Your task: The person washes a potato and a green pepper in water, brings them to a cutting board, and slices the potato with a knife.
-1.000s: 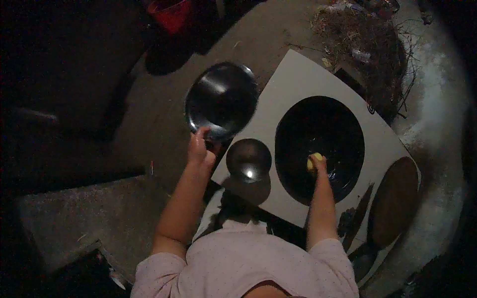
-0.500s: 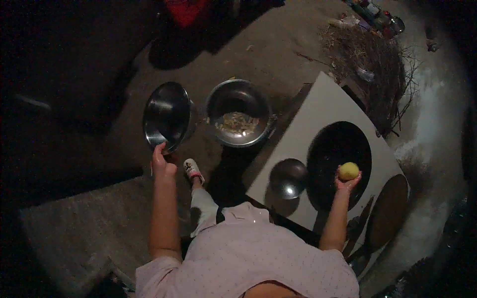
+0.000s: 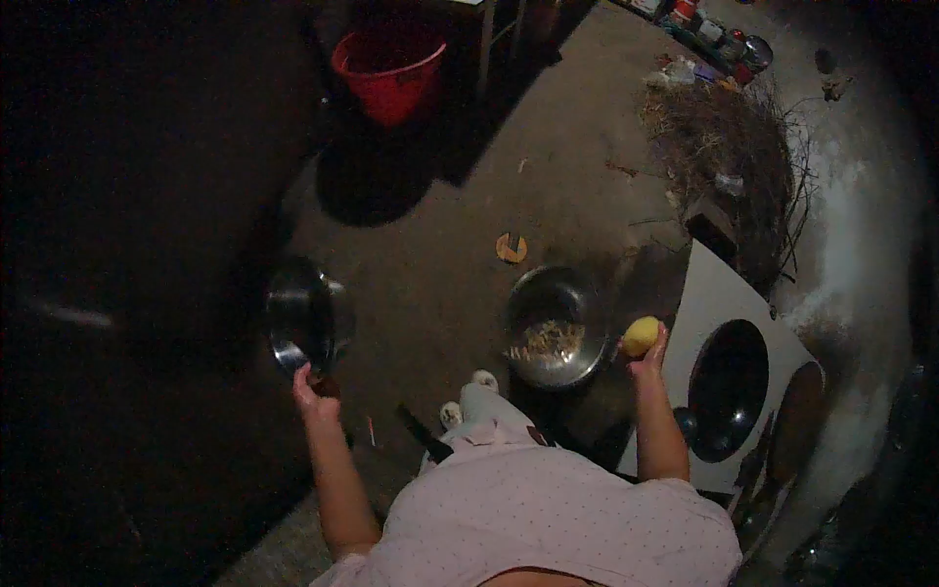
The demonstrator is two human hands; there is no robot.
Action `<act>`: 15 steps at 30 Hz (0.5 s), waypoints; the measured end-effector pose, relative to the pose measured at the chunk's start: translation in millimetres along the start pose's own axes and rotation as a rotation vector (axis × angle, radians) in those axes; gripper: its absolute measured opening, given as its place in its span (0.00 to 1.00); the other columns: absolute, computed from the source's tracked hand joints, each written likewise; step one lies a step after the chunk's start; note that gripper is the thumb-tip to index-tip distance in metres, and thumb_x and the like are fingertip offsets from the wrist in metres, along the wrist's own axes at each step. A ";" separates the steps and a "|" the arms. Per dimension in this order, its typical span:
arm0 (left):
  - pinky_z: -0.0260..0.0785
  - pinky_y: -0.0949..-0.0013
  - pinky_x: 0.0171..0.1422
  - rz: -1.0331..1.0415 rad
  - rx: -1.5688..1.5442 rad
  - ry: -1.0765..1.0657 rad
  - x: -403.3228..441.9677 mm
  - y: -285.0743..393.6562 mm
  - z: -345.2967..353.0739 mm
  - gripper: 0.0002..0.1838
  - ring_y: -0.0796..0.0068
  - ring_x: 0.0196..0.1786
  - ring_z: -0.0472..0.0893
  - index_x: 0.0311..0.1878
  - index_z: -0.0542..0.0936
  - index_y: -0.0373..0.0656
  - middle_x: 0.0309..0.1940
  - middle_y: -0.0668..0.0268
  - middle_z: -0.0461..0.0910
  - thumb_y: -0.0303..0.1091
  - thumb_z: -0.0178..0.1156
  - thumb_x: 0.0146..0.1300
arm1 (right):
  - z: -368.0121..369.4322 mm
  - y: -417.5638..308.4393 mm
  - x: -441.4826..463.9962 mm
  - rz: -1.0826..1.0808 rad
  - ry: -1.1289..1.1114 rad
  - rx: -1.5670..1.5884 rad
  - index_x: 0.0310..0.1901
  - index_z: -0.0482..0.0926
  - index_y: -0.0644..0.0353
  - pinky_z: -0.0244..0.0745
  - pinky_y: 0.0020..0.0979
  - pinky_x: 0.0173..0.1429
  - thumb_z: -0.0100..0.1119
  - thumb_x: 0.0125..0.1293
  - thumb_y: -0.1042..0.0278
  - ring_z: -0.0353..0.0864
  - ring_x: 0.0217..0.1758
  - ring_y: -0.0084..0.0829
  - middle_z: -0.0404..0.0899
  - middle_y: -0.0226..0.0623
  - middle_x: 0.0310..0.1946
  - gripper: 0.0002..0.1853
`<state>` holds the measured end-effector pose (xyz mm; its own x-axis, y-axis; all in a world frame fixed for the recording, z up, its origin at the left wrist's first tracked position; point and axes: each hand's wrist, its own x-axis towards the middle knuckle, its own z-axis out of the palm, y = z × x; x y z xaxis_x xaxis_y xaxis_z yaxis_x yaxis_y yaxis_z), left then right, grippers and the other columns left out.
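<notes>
My left hand (image 3: 316, 391) grips the lower rim of a shiny metal basin (image 3: 301, 315), tilted on its side at the left. On the right, my right hand (image 3: 649, 356) is closed round a yellow, roundish object (image 3: 641, 337). Just left of that hand, a metal bowl (image 3: 577, 370) stands low, with pale scraps (image 3: 553, 339) inside. The white board (image 3: 691, 303) lies to the right, with the dark wok (image 3: 729, 391) set in it. A small dark ladle-like bowl (image 3: 685, 423) shows beside the wok, partly hidden by my right arm.
A red bucket (image 3: 391, 83) stands at the upper left near a dark table. A heap of twigs (image 3: 729, 147) lies at the upper right, with bottles (image 3: 734, 44) behind it. A round brownish lid (image 3: 797, 421) leans at the right. A small orange disc (image 3: 511, 248) lies on the floor.
My right hand has lifted the yellow object out of the wok and moved left off the board. My left hand has carried the basin left and down. The view has turned away from the board.
</notes>
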<state>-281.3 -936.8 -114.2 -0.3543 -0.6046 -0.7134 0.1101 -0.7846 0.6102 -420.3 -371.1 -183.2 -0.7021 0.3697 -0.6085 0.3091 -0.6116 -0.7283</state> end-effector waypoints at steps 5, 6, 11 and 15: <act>0.68 0.60 0.45 0.215 0.004 -0.005 43.8 -87.3 -49.1 0.11 0.64 0.40 0.73 0.35 0.76 0.44 0.36 0.64 0.75 0.37 0.59 0.49 | -67.0 99.6 113.6 0.268 0.131 0.287 0.47 0.68 0.47 0.71 0.42 0.29 0.53 0.46 0.32 0.72 0.34 0.44 0.71 0.40 0.39 0.33; 0.67 0.60 0.46 0.138 -0.042 0.027 67.3 -82.6 -49.1 0.12 0.64 0.41 0.72 0.36 0.75 0.43 0.37 0.63 0.75 0.38 0.59 0.49 | -54.1 111.5 132.8 0.264 0.111 0.314 0.47 0.68 0.47 0.71 0.42 0.29 0.53 0.46 0.32 0.72 0.34 0.44 0.71 0.40 0.39 0.33; 0.66 0.58 0.51 0.155 -0.002 0.004 147.9 -129.4 -74.1 0.13 0.63 0.44 0.72 0.37 0.75 0.43 0.39 0.64 0.74 0.39 0.58 0.49 | -32.7 204.0 250.1 0.410 0.181 0.150 0.47 0.69 0.46 0.71 0.40 0.35 0.54 0.45 0.32 0.69 0.39 0.44 0.70 0.38 0.42 0.32; 0.67 0.59 0.50 0.187 -0.009 -0.002 179.6 -143.1 -40.0 0.11 0.64 0.43 0.72 0.34 0.75 0.43 0.38 0.65 0.74 0.38 0.58 0.50 | 51.8 179.3 248.4 0.319 -0.306 -0.030 0.48 0.70 0.48 0.74 0.44 0.35 0.54 0.49 0.34 0.76 0.37 0.42 0.73 0.37 0.41 0.31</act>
<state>-323.6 -938.6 -343.4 -0.3286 -0.7395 -0.5875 0.1826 -0.6601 0.7287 -572.5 -425.1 -448.6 -0.7246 -0.0609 -0.6865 0.5564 -0.6395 -0.5305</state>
